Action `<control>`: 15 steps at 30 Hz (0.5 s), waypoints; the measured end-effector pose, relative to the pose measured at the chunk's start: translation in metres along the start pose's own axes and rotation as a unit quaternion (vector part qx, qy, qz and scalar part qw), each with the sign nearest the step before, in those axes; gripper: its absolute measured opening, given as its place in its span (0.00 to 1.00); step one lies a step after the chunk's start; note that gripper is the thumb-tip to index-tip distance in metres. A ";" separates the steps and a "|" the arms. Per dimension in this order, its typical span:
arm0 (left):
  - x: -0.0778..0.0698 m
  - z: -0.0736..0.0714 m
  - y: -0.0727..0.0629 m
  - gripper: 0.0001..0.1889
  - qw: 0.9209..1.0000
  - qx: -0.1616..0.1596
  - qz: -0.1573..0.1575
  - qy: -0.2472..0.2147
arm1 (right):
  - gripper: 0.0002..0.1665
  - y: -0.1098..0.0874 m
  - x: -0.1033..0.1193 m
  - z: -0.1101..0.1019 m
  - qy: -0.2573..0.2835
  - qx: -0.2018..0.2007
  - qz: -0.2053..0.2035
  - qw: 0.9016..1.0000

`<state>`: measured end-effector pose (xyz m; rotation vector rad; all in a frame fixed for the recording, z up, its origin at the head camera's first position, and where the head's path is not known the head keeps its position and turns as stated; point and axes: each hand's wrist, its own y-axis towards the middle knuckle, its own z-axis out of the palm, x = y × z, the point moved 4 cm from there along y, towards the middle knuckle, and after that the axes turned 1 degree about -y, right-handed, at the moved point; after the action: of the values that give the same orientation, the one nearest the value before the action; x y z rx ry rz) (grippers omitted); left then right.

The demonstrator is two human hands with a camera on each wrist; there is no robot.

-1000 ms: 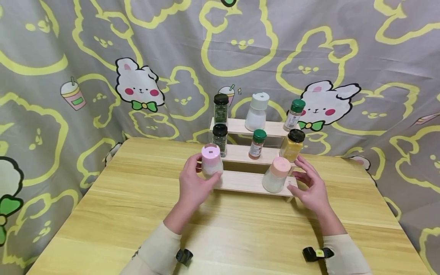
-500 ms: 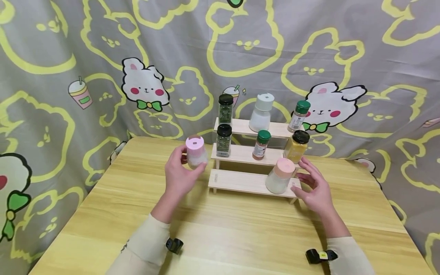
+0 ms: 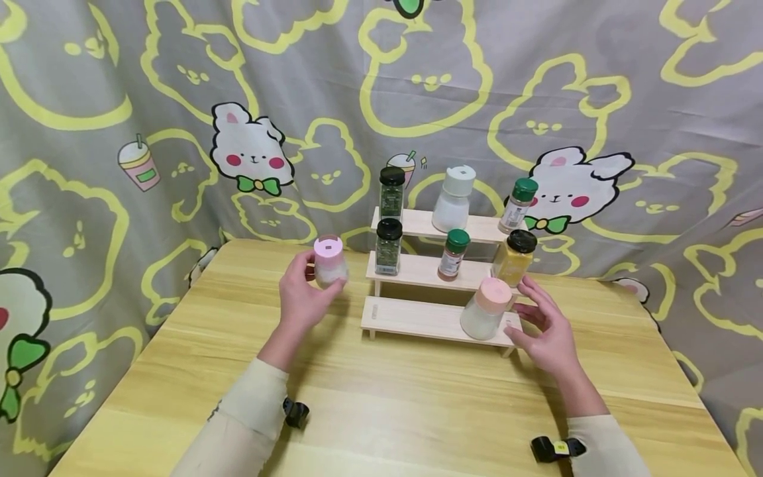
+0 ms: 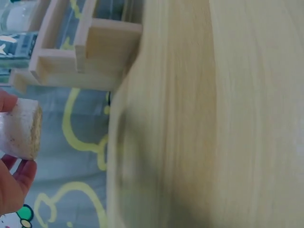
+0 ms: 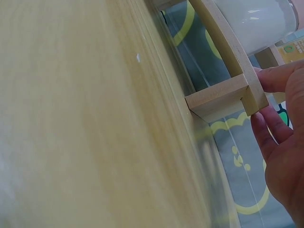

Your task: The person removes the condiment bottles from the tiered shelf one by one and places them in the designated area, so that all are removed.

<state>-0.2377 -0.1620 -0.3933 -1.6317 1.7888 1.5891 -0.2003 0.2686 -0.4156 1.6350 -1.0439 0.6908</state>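
My left hand (image 3: pixel 302 296) grips a spice jar (image 3: pixel 330 257) with a pink lid and whitish contents, left of the rack. In the left wrist view, the jar (image 4: pixel 21 129) is raised above the tabletop with its base toward it. My right hand (image 3: pixel 550 334) holds the right end of the bottom tier of a three-tier wooden spice rack (image 3: pixel 414 318). From the right wrist, my thumb lies over the tier's end (image 5: pixel 254 95) and the fingers touch its underside edge. Beside that hand, a peach-lidded jar (image 3: pixel 485 311) stands on the bottom tier.
On the middle tier stand a black-capped herb jar (image 3: pixel 389 248), a green-capped bottle (image 3: pixel 453 255) and a yellow spice jar (image 3: pixel 514 260). The top tier bears another herb jar (image 3: pixel 391 195), a white-lidded jar (image 3: pixel 453 202) and a green-capped bottle (image 3: pixel 518 207). A patterned curtain (image 3: pixel 334 79) hangs behind the table (image 3: pixel 387 404).
My left hand has carried the pink-lidded jar leftward, off the rack's bottom tier and out beside it. My right hand keeps its place at the rack's right end. The view has shifted slightly.
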 end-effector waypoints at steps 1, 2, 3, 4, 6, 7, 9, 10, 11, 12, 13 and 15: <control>0.003 0.000 0.001 0.31 1.000 -0.002 -0.003 -0.004 | 0.46 0.000 0.000 0.000 0.000 0.000 0.000 1.000; 0.006 0.001 0.002 0.31 1.000 -0.003 -0.007 -0.009 | 0.46 0.000 0.000 0.000 0.001 0.000 0.000 1.000; 0.009 0.001 0.002 0.31 1.000 -0.005 -0.011 -0.012 | 0.46 0.000 0.000 0.000 0.001 0.000 -0.001 1.000; 0.012 0.002 0.003 0.31 1.000 -0.005 -0.014 -0.016 | 0.46 0.000 0.000 0.001 0.001 0.000 0.000 1.000; 0.017 0.003 0.005 0.31 0.999 -0.005 -0.025 -0.022 | 0.46 -0.001 -0.001 0.001 0.003 -0.001 0.000 1.000; 0.020 0.004 0.006 0.31 0.999 -0.004 -0.030 -0.024 | 0.46 -0.001 -0.002 0.001 0.004 -0.001 0.000 1.000; 0.025 0.007 0.007 0.31 0.999 0.000 -0.043 -0.027 | 0.46 -0.001 -0.002 0.001 0.004 -0.002 -0.002 1.000; 0.027 0.008 0.008 0.31 0.998 0.002 -0.049 -0.028 | 0.46 0.000 -0.002 0.000 0.004 -0.002 -0.002 1.000; 0.030 0.009 0.009 0.31 0.998 0.004 -0.055 -0.030 | 0.46 0.000 -0.002 0.000 0.003 -0.001 -0.004 1.000; 0.032 0.010 0.009 0.32 0.998 0.006 -0.061 -0.031 | 0.46 0.000 -0.002 0.000 0.002 -0.001 -0.005 1.000; 0.035 0.012 0.010 0.32 0.997 0.008 -0.066 -0.032 | 0.46 0.000 -0.002 0.000 0.001 -0.001 -0.006 1.000; 0.039 0.014 0.011 0.32 0.997 0.011 -0.074 -0.034 | 0.46 0.000 -0.003 0.000 -0.001 -0.001 -0.006 1.000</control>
<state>-0.2671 -0.1743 -0.4222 -1.6395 1.6063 1.5357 -0.2017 0.2693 -0.4176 1.6400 -1.0341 0.6808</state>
